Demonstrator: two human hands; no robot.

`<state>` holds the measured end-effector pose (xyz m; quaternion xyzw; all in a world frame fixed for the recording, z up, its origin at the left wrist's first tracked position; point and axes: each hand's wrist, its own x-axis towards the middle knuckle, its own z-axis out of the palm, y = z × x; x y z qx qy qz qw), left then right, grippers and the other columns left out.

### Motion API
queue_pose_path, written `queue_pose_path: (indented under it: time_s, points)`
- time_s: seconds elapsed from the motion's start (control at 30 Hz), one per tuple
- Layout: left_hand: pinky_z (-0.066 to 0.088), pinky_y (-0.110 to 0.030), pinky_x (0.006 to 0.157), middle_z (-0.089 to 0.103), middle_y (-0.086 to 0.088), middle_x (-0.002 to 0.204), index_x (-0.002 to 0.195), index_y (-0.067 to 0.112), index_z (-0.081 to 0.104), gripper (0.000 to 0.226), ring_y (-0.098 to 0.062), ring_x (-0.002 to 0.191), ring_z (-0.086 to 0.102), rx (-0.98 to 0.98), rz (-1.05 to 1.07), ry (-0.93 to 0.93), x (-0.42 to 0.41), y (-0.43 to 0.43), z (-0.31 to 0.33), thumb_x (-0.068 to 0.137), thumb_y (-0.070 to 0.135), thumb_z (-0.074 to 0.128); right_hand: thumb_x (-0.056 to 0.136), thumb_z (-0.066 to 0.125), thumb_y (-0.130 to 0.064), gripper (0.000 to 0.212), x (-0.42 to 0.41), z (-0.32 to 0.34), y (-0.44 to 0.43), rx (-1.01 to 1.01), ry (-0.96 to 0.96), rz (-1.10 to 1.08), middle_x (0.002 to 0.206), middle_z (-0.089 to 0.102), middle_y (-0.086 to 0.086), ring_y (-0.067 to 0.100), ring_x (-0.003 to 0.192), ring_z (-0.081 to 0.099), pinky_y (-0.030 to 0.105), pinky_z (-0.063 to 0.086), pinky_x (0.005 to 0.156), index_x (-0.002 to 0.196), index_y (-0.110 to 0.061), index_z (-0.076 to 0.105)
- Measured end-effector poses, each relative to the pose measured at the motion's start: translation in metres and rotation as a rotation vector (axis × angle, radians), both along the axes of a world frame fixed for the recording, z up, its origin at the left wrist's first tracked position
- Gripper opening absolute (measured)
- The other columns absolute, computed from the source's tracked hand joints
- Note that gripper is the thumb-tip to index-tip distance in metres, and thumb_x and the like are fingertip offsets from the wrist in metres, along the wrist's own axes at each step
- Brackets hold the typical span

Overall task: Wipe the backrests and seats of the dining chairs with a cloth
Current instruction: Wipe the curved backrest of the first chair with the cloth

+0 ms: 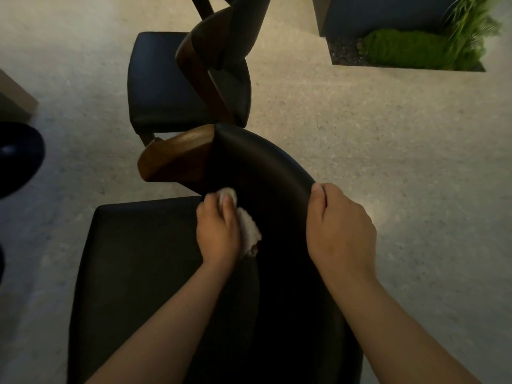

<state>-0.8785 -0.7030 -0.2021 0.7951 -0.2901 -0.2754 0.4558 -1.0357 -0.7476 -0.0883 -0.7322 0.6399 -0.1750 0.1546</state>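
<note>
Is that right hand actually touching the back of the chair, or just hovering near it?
Touching. The head view shows the right hand curled over the top edge of the backrest, gripping it.

Worn on the head, wide-angle, facing forward and steeply down. Sits close above the near dining chair's backrest [263, 162] and seat [138, 259]. Takes in a second chair [166, 87] farther ahead, speckled floor [374, 151] around, a moss planter [407, 48] at top right.

Both bare forearms reach forward, left hand [219, 231] and right hand [340, 231] curled, gripping.
</note>
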Motion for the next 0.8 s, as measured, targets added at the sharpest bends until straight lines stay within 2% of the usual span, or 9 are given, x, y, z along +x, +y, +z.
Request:
queue_pose_path:
  time_s: [0.13, 0.2, 0.33, 0.4, 0.5, 0.63, 0.8]
  points:
    - [0.041, -0.012, 0.073, 0.048, 0.014, 0.102, 0.099, 0.028, 0.057, 0.020, 0.004, 0.088, 0.052, -0.286, 0.041, -0.180, -0.003, -0.030, 0.071, 0.097, 0.046, 0.048, 0.100, 0.021, -0.041, 0.039, 0.001, 0.000, 0.001, 0.004, 0.010, -0.004, 0.060, 0.048, -0.011, 0.006, 0.052, 0.048, 0.024, 0.037, 0.049, 0.084, -0.022, 0.052]
    - [0.040, -0.006, 0.076, 0.046, 0.016, 0.100, 0.096, 0.029, 0.056, 0.016, 0.007, 0.089, 0.050, -0.367, 0.014, -0.283, -0.006, -0.047, 0.092, 0.096, 0.045, 0.052, 0.100, 0.022, -0.040, 0.038, 0.001, 0.000, 0.001, 0.000, 0.013, -0.007, 0.060, 0.048, -0.010, 0.007, 0.053, 0.048, 0.026, 0.036, 0.050, 0.083, -0.022, 0.051]
    - [0.044, -0.013, 0.075, 0.047, 0.008, 0.105, 0.104, 0.025, 0.057, 0.023, -0.001, 0.085, 0.049, -0.249, -0.141, -0.483, -0.011, -0.075, 0.095, 0.093, 0.045, 0.056, 0.102, 0.024, -0.038, 0.037, 0.002, 0.001, 0.001, 0.009, 0.023, -0.011, 0.062, 0.050, -0.008, 0.011, 0.056, 0.050, 0.032, 0.041, 0.054, 0.085, -0.020, 0.052]
    - [0.045, -0.019, 0.072, 0.049, 0.005, 0.102, 0.100, 0.023, 0.058, 0.022, -0.004, 0.080, 0.050, -0.201, -0.116, -0.525, -0.009, -0.083, 0.090, 0.093, 0.043, 0.057, 0.102, 0.025, -0.038, 0.037, 0.002, 0.002, 0.001, 0.015, 0.022, -0.009, 0.062, 0.050, -0.008, 0.012, 0.056, 0.051, 0.033, 0.044, 0.055, 0.086, -0.020, 0.053]
    - [0.039, -0.016, 0.062, 0.050, 0.005, 0.093, 0.092, 0.023, 0.056, 0.020, -0.005, 0.072, 0.049, -0.152, -0.022, -0.533, -0.005, -0.091, 0.089, 0.093, 0.044, 0.056, 0.102, 0.025, -0.037, 0.037, 0.001, 0.002, 0.001, 0.021, 0.022, -0.005, 0.060, 0.048, -0.008, 0.011, 0.054, 0.050, 0.031, 0.041, 0.053, 0.086, -0.019, 0.053]
    - [0.034, -0.011, 0.063, 0.052, 0.008, 0.091, 0.092, 0.025, 0.055, 0.018, -0.002, 0.071, 0.050, -0.136, 0.068, -0.434, -0.003, -0.093, 0.089, 0.093, 0.043, 0.057, 0.102, 0.025, -0.038, 0.038, 0.000, 0.002, 0.001, 0.029, 0.027, -0.004, 0.061, 0.048, -0.009, 0.008, 0.053, 0.048, 0.025, 0.032, 0.049, 0.090, -0.019, 0.055]
    - [0.038, -0.012, 0.069, 0.057, 0.009, 0.090, 0.091, 0.026, 0.055, 0.017, -0.001, 0.078, 0.055, -0.208, 0.167, -0.245, -0.005, -0.082, 0.082, 0.092, 0.043, 0.056, 0.102, 0.025, -0.038, 0.039, 0.001, 0.003, 0.001, 0.051, 0.008, 0.004, 0.063, 0.049, -0.011, 0.008, 0.055, 0.051, 0.028, 0.046, 0.055, 0.095, -0.019, 0.058]
